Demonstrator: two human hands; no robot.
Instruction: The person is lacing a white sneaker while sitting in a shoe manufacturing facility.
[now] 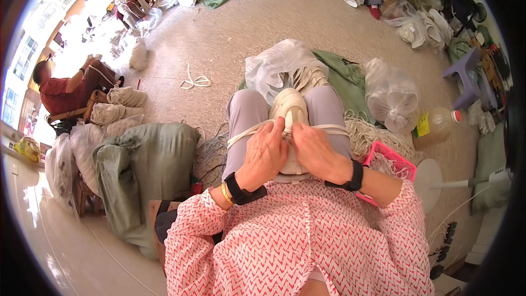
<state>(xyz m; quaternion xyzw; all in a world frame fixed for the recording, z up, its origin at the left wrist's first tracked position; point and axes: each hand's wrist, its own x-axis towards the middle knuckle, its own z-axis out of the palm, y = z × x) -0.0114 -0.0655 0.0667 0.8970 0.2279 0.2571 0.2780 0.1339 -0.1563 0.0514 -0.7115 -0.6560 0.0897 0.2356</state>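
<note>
A cream shoe (289,103) lies between my knees, its toe pointing away from me. Both hands meet over its lacing. My left hand (264,154) is closed, with fingers pinched at the left of the tongue. My right hand (319,153) pinches on the opposite side, thumb and forefinger close to my left fingertips. A pale shoelace (244,134) trails from the hands out over both thighs. The fingers cover much of the eyelets, so the exact threading is hidden.
Beyond my knees lies a clear plastic bag (268,68) of shoes. At right are a lace heap (378,138), a pink basket (410,168), a yellowish jug (436,123) and a fan (426,189). Green sacks (156,159) stand left. Other people sit farther off; a loose lace (195,81) lies on the floor.
</note>
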